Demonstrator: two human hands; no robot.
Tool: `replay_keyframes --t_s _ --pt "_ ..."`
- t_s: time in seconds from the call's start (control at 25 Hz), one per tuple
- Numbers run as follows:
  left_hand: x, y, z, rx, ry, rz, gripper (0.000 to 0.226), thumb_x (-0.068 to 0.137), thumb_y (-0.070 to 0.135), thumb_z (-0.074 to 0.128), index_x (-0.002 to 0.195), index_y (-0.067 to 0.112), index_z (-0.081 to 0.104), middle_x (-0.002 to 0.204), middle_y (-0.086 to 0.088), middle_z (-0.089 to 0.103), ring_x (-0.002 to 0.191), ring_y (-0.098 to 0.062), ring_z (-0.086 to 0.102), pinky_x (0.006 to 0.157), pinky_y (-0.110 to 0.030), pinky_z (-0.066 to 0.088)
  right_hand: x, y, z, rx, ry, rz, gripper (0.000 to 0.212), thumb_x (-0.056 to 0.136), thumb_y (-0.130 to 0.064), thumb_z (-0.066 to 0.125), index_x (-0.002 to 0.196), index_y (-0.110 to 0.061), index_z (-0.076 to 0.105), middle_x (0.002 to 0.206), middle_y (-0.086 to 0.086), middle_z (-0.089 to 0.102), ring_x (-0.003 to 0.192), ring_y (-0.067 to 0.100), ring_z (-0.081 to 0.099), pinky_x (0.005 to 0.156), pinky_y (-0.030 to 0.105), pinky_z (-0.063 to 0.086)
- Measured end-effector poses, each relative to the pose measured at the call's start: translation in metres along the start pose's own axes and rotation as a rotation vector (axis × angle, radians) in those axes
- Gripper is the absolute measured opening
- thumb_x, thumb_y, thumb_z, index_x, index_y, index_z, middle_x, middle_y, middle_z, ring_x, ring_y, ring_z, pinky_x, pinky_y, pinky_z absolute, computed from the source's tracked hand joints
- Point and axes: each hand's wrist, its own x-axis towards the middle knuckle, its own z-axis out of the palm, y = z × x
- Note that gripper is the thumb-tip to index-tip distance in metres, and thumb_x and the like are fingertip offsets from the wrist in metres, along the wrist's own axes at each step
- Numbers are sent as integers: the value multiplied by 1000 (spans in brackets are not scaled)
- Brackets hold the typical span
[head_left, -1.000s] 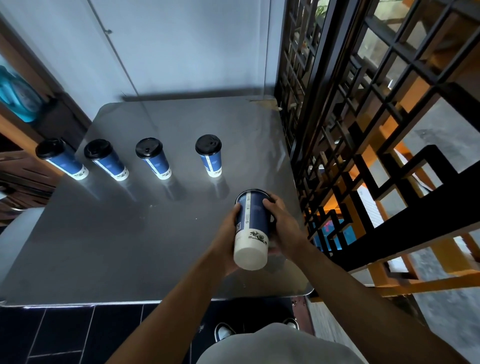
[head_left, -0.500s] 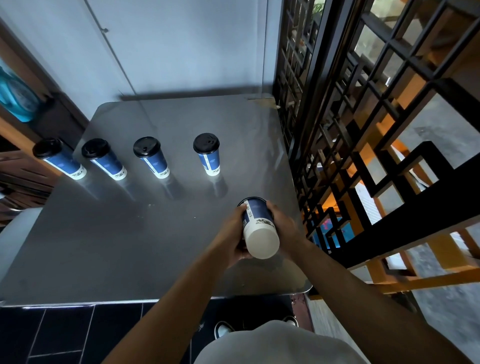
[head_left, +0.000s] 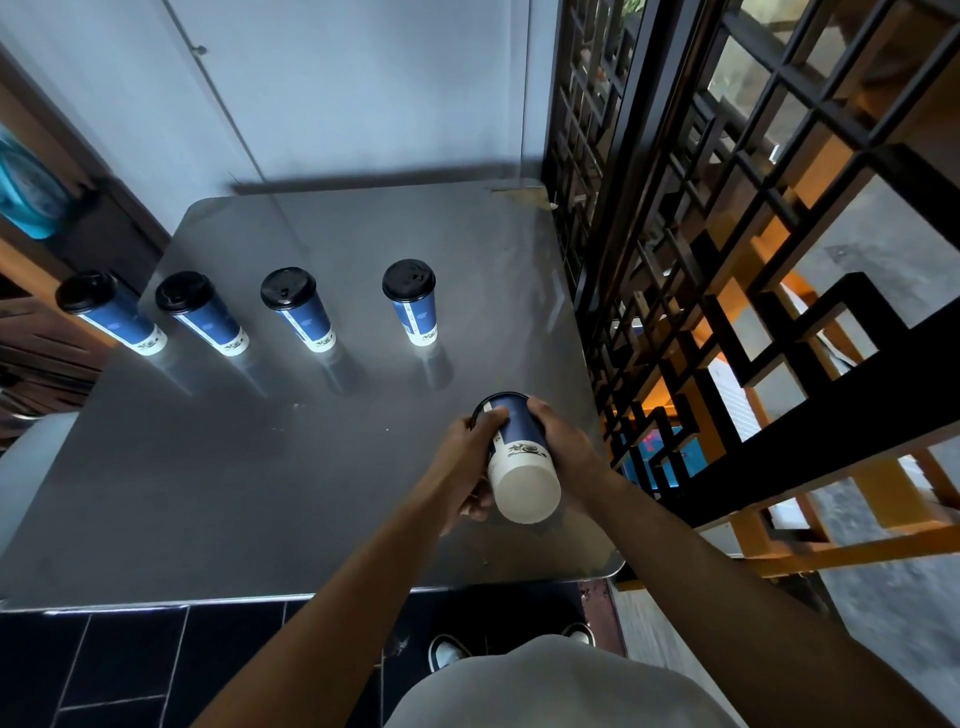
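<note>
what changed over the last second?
The blue paper cup tipped further, its white base swinging toward the camera and slightly right. The left hand and right hand kept gripping it throughout. The four lidded cups stayed in their row on the steel table.

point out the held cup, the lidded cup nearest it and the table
held cup (head_left: 519, 457): head view, white band of its side wall
nearest lidded cup (head_left: 414, 309): head view, blue wall under the lid
table (head_left: 260, 467): head view, bare metal top, near side
</note>
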Motion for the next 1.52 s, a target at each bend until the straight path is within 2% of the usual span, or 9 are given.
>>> replay_keyframes --t_s 0.16,0.4,0.64,0.84,0.92,1.04,1.24,1.36,1.52 --pt "3 2 0 -202 22 -72 55 90 69 43 89 18 65 60 -9 64 44 -20 55 45 -18 40 -6 1 1 86 1 115 50 104 -39 46 138 -4 54 130 24 62 96 35 63 56 31 52" --pt "2 2 0 -224 -5 -63 63 93 65 37 52 22 59 48 -2 44 34 -10 28 43 -14 21 -6 3 4 178 -14 49 49 105 -32 45 137 4 55 112 21 60 75 25 62 48 25 52" --pt "8 8 -14 10 97 -72 54 84 65 33 67 16 47 45 -2 44 36 -14 34 44 -15 28 3 0 7 -128 41 -62 41 104 -35 45 118 -1 63 95 16 65 70 22 63 53 26 48" --pt "7 15 -16 -33 1 -43 78 74 82 41 88 10 69 88 -23 63 83 -36 60 57 -27 41 9 1 8 -312 -13 -183 41 106 -39 36 124 -10 59 114 29 66 84 32 63 66 38 47" --pt "5 16 -13 -117 34 -14 62 75 76 50 84 17 70 82 -16 69 74 -32 67 58 -27 44 8 1 9 -246 -16 -138 46 106 -44 35 124 -8 59 107 30 67 84 35 63 63 35 47" --pt "11 9 -13 -216 37 -23 54 88 66 45 69 25 74 60 0 71 49 -17 68 57 -25 45 3 2 12 -76 -43 -10 52 103 -50 39 130 -11 60 116 23 69 95 36 64 80 45 51" --pt "4 -1 -11 -201 7 -13 62 70 78 41 46 28 69 58 -6 64 61 -24 55 52 -23 36 6 0 13 -92 -65 -46 53 104 -47 37 133 -8 57 126 28 65 105 41 66 90 53 53" --pt "5 7 -17 -167 38 -51 53 52 72 48 58 24 71 77 -15 63 84 -34 60 66 -36 47 8 1 11 -155 -65 -47 51 104 -47 37 132 -9 55 126 30 64 95 36 65 77 43 52" --pt "0 21 -19 -170 -93 -41 81 60 65 63 114 5 65 101 -24 67 86 -40 64 93 -53 45 8 1 14 -296 -95 -90 42 104 -47 39 121 -13 55 118 37 63 89 45 65 87 70 49"
